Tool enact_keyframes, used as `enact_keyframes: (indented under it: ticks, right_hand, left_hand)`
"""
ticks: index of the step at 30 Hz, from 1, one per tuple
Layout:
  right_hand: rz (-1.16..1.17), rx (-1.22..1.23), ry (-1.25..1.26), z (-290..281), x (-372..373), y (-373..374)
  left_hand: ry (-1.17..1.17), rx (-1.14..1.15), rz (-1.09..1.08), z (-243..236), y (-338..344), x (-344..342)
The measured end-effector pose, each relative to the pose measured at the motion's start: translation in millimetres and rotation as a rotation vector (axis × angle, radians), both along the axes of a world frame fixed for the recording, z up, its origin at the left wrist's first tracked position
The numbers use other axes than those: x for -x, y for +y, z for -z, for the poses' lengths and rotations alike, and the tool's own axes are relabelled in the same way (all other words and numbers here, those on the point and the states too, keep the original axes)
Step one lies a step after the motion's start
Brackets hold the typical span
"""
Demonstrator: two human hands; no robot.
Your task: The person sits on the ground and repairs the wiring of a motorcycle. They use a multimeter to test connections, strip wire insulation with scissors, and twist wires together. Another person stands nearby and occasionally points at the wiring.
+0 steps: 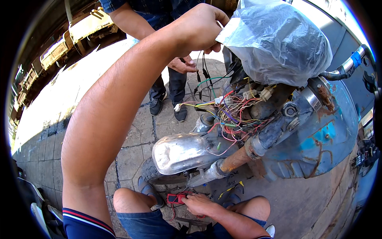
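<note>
Right-hand grip (199, 204) is closed on red meter (174, 198), mostly left of it; likely light, stiff, best held by its sides. Left hand (203, 30) is curled at plastic bag (280, 42), just right; pinch can't be told. Probably soft, slippery, easily torn; bunched folds should be taken.

Left arm (101, 111) raised, reaching up and forward; left hand (202, 30) high, fingers (215, 47) curled. Right forearm (234, 220) low across right thigh; right hand (199, 204) between knees (126, 199), back upward.
</note>
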State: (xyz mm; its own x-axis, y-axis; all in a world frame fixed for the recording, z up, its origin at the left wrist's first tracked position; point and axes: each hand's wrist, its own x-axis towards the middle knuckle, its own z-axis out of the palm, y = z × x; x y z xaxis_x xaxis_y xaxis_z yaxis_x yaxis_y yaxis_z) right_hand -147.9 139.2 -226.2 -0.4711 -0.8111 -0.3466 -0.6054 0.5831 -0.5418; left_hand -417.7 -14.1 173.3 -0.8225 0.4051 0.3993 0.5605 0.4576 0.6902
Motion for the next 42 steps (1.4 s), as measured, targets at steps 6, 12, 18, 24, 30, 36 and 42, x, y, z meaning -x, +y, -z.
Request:
enact_keyframes:
  ticks: [6,12,18,24,30,36,42]
  right_hand:
    - [0.020,0.025,0.021,-9,2,0]
    - [0.076,0.136,-0.001,-35,16,-1]
    - [0.672,1.056,-0.238,-133,53,-42]
    - [0.970,1.535,-0.219,-185,149,-101]
    - [0.773,1.437,-0.468,-201,102,-83]
    - [0.636,1.504,-0.561,-190,60,1]
    - [0.485,1.704,-0.681,-201,52,27]
  left_hand:
    - [-0.190,-0.054,-0.001,2,0,-11]
    - [-0.313,-0.088,0.103,20,-12,-19]
    - [-0.373,-0.133,0.095,22,-16,-24]
    - [-0.380,-0.171,0.064,19,-8,-31]
    - [-0.184,-0.118,0.009,17,-15,-30]
    - [-0.104,-0.234,-0.025,27,-16,-19]
    - [-0.180,-0.243,-0.004,32,-23,-12]
